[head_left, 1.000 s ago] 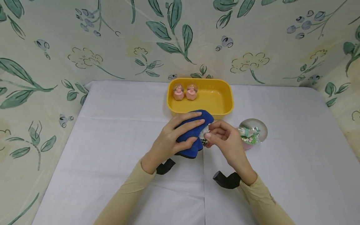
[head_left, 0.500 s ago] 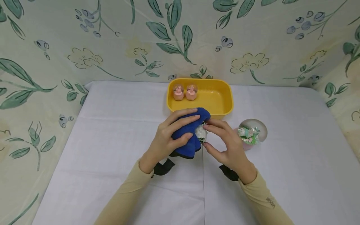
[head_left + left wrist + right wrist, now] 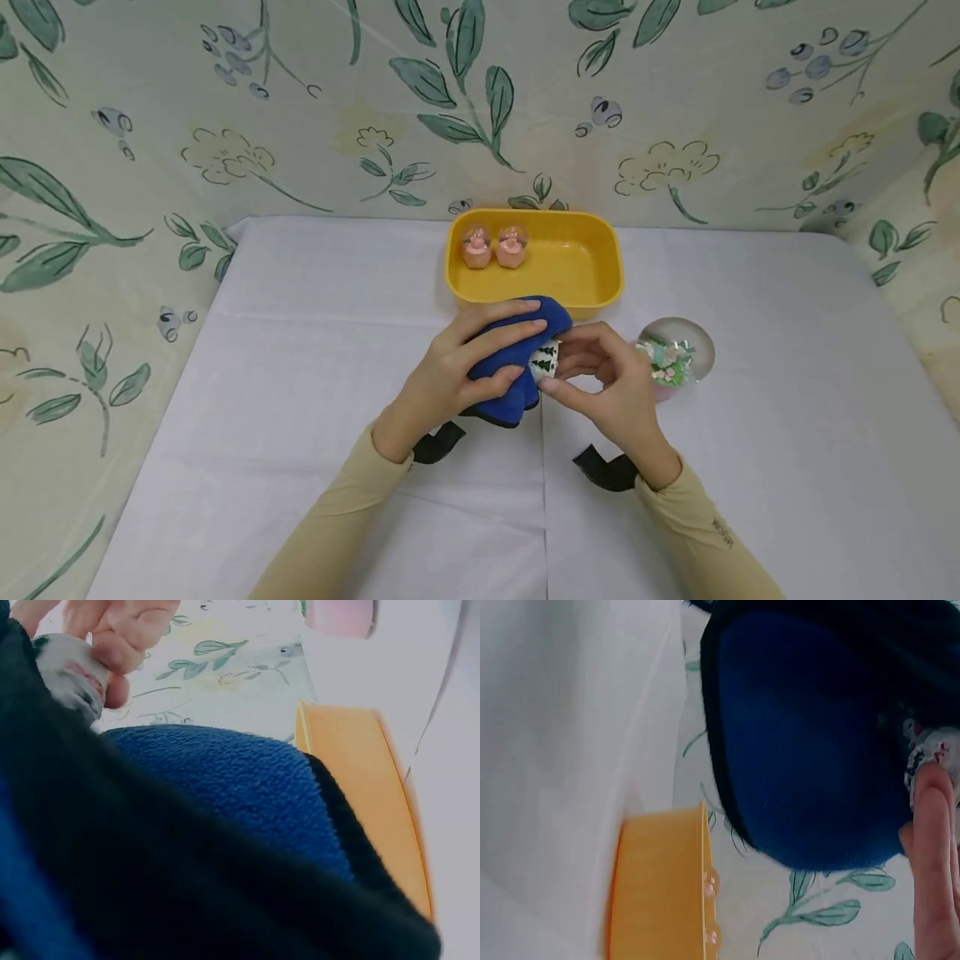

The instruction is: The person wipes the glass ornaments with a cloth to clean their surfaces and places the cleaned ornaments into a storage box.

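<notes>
A blue cloth (image 3: pixel 495 358) with black edging is wrapped round a small white ornament (image 3: pixel 545 360) printed with dark green trees. My left hand (image 3: pixel 457 367) grips the cloth from the left, its fingers spread over the top. From the right, my right hand (image 3: pixel 611 371) pinches the ornament's exposed end between thumb and fingers. The rest of the ornament is hidden inside the cloth. In the left wrist view the cloth (image 3: pixel 225 795) covers much of the picture, with the white ornament (image 3: pixel 71 671) at upper left. The right wrist view shows the cloth (image 3: pixel 810 742) hanging beside the right fingers.
Behind the hands stands a yellow tray (image 3: pixel 577 258) holding two small pink snow globes (image 3: pixel 476 247) at its left end. A larger snow globe (image 3: pixel 667 358) with a pink base lies on its side just right of my right hand. White cloth (image 3: pixel 300 350) covers the table.
The right fingers have shifted their hold and the ornament has turned, so its green tree print now faces up. Hands and cloth swung slightly left, then back right.
</notes>
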The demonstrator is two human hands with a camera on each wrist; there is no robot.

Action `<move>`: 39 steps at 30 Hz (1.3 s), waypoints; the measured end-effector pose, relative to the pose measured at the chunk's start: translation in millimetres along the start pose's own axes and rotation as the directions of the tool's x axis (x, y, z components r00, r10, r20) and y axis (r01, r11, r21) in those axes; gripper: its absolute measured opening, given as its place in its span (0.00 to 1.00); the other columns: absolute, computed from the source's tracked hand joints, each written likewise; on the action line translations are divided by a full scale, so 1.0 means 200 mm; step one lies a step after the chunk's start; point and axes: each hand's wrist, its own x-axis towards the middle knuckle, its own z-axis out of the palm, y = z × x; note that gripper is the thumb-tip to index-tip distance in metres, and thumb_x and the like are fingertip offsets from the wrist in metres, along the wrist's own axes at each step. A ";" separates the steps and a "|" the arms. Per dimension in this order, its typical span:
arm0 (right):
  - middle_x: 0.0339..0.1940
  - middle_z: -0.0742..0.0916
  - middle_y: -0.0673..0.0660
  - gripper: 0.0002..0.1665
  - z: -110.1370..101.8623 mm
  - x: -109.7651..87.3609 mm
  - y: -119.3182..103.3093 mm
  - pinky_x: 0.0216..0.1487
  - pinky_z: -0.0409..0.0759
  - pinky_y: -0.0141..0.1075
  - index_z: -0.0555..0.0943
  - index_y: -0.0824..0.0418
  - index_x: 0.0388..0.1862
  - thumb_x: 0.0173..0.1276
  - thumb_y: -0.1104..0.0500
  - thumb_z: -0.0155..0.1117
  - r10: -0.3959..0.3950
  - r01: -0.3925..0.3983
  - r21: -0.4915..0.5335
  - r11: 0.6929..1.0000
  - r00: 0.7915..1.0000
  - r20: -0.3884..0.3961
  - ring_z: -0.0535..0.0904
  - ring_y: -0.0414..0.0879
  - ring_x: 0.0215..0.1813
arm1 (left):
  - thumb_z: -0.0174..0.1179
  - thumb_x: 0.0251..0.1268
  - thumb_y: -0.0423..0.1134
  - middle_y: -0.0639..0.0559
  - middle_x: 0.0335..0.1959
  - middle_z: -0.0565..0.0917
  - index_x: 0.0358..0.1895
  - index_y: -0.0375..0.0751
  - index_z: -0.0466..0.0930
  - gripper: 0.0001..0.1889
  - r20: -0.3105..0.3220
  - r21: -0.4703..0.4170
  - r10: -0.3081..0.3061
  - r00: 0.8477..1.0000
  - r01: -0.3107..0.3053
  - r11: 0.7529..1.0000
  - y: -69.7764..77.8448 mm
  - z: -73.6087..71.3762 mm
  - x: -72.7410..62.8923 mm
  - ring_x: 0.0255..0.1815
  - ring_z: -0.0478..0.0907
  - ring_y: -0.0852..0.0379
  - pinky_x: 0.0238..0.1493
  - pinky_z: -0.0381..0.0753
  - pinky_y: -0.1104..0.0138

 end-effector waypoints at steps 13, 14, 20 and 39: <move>0.49 0.79 0.60 0.26 0.00 -0.01 -0.03 0.43 0.82 0.33 0.69 0.74 0.56 0.59 0.75 0.65 0.177 -0.177 -0.007 0.984 0.980 0.093 0.80 0.44 0.42 | 0.51 0.73 0.49 0.41 0.63 0.71 0.59 0.34 0.75 0.23 -0.026 -0.014 -0.032 0.999 0.032 0.999 -0.01 0.02 -0.02 0.64 0.68 0.48 0.64 0.68 0.59; 0.51 0.78 0.59 0.27 -0.01 -0.01 -0.03 0.45 0.81 0.32 0.68 0.73 0.56 0.58 0.74 0.66 0.153 -0.152 -0.027 0.988 0.983 0.100 0.79 0.44 0.44 | 0.51 0.73 0.49 0.41 0.63 0.71 0.59 0.34 0.75 0.23 -0.028 -0.017 -0.036 0.999 0.036 0.999 -0.01 0.02 -0.02 0.64 0.67 0.48 0.64 0.68 0.59; 0.46 0.78 0.59 0.20 0.00 -0.01 -0.01 0.39 0.83 0.32 0.70 0.75 0.47 0.58 0.73 0.67 0.193 -0.200 0.103 0.974 0.979 0.068 0.80 0.44 0.38 | 0.51 0.73 0.50 0.42 0.63 0.71 0.59 0.35 0.75 0.23 -0.025 0.009 -0.025 0.999 0.025 1.000 -0.01 0.02 -0.02 0.64 0.68 0.48 0.63 0.69 0.59; 0.38 0.82 0.57 0.09 0.09 -0.04 -0.02 0.37 0.83 0.34 0.70 0.61 0.39 0.61 0.71 0.52 0.492 -0.415 0.525 0.743 0.870 -0.008 0.81 0.43 0.34 | 0.56 0.70 0.48 0.40 0.61 0.72 0.57 0.34 0.76 0.22 -0.158 -0.048 -0.023 0.987 0.015 0.999 -0.03 0.02 -0.02 0.63 0.69 0.44 0.62 0.70 0.55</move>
